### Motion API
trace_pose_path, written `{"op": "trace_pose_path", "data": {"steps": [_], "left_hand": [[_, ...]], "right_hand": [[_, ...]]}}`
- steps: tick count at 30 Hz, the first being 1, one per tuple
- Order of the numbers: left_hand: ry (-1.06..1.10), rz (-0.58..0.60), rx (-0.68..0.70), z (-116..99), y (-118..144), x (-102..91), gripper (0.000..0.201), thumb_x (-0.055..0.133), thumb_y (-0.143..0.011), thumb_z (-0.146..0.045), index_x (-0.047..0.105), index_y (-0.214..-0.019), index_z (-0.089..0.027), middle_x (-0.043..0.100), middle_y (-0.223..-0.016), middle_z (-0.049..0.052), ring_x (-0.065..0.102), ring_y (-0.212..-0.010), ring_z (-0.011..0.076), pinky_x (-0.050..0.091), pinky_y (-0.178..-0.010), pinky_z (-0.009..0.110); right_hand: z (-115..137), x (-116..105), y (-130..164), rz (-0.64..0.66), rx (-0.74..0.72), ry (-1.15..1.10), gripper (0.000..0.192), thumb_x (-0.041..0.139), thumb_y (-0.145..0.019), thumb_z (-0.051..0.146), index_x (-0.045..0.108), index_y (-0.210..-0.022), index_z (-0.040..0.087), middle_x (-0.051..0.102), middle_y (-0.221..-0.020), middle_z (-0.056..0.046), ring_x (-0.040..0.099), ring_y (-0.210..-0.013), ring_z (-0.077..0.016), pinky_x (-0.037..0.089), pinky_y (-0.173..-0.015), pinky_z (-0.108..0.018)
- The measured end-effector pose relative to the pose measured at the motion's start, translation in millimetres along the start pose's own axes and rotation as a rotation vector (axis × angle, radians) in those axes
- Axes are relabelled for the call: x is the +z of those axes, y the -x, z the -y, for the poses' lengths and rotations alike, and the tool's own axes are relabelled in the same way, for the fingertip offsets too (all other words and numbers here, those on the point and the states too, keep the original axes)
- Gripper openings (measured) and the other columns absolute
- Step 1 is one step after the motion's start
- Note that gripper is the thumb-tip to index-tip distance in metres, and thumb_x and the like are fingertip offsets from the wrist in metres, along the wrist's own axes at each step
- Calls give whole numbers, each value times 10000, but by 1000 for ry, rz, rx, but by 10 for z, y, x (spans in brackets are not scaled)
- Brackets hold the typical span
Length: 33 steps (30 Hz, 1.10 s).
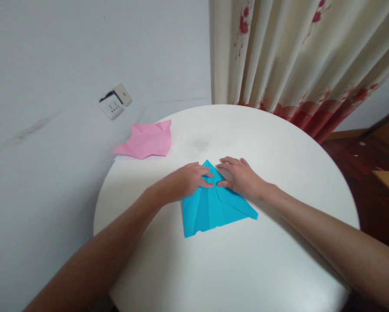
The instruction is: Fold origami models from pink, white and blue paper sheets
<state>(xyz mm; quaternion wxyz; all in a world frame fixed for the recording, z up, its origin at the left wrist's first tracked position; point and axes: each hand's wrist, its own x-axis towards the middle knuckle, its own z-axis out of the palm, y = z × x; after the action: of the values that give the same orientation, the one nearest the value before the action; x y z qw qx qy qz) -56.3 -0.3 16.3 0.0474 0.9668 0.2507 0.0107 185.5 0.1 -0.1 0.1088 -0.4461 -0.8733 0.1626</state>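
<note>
A folded blue paper [212,208] lies on the round white table [279,156], its point facing away from me. My left hand [184,180] rests flat on its upper left part, fingers pressing near the tip. My right hand [241,177] presses down on the upper right flap, thumb along the centre fold. Both hands nearly meet at the middle crease. The wide lower end of the paper fans out toward me, uncovered.
A creased pink paper shape [147,139] sits at the table's far left edge. A wall socket [115,102] is on the white wall behind. A floral curtain [298,56] hangs at the back right, above a dark wooden floor [360,160].
</note>
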Motion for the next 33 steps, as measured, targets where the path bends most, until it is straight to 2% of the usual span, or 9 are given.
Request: {"op": "trace_pose_path", "data": {"steps": [4,11,22,27,33], "left_hand": [[38,-7,-22,-21,-9,0,375,415,-980,-161,731,-1120,-308,628,-1310,87,552,-1227,267,313,-1107,518],[91,-18,-51,-27,-30,0,362,423,-977,-178,740,-1093,-307,635,-1301,68,553,-1215,254,333,-1096,488],[49,24,-51,-53,-45,-56,360,417,-978,-191,733,-1121,-289,624,-1320,65,555,-1204,244,370,-1063,423],[28,32,-48,-66,-53,-69,363,412,-981,-189,731,-1127,-281,625,-1320,67,556,-1201,242,378,-1054,412],[27,15,-43,-62,-51,-63,367,414,-975,-179,736,-1123,-275,632,-1305,81,569,-1173,249,398,-1032,418]], "right_hand": [[5,-3,3,-2,-4,1,577,599,-884,529,530,-1362,214,447,-1488,-158,369,-1391,-334,266,-1096,-610],[1,2,1,-1,3,-11,552,591,-890,519,529,-1361,237,442,-1491,-150,372,-1387,-342,243,-1091,-661],[24,34,23,-6,-10,20,570,523,-914,522,489,-1396,220,428,-1485,-167,353,-1388,-340,217,-1107,-636],[45,51,27,-7,-8,30,573,481,-930,520,464,-1417,217,416,-1484,-177,319,-1401,-351,206,-1097,-661],[48,76,22,-28,-9,41,557,487,-935,504,481,-1405,205,434,-1469,-182,343,-1384,-350,222,-1090,-658]]}}
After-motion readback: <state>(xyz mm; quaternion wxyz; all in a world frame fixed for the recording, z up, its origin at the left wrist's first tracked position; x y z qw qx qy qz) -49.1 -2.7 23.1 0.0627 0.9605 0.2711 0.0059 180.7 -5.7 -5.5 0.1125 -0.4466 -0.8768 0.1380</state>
